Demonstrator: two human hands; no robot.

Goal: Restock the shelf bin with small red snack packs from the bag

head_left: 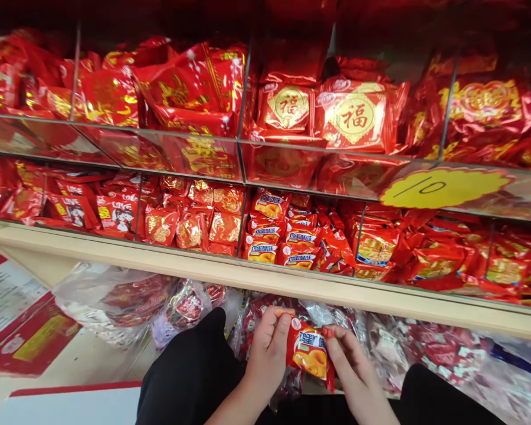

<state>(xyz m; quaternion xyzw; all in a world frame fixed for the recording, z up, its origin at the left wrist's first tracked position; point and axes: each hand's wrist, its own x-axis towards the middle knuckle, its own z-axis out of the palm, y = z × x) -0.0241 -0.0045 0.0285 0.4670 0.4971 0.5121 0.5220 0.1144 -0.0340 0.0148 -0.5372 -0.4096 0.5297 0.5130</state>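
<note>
Between my two hands is a small red snack packet with an orange-yellow biscuit picture and Chinese lettering on its front. My left hand pinches its left end between thumb and fingers. At the packet's right end my right hand grips the edge the same way. Both hands are above my lap, below the shelf edge. Matching red packets stand stacked in a compartment of the lower shelf, straight ahead.
Compartments of red and gold packets fill the upper shelf behind clear dividers. A yellow price tag reads 10. Under the pale shelf edge lie clear plastic bags of goods. Red-and-white boxes are at the left.
</note>
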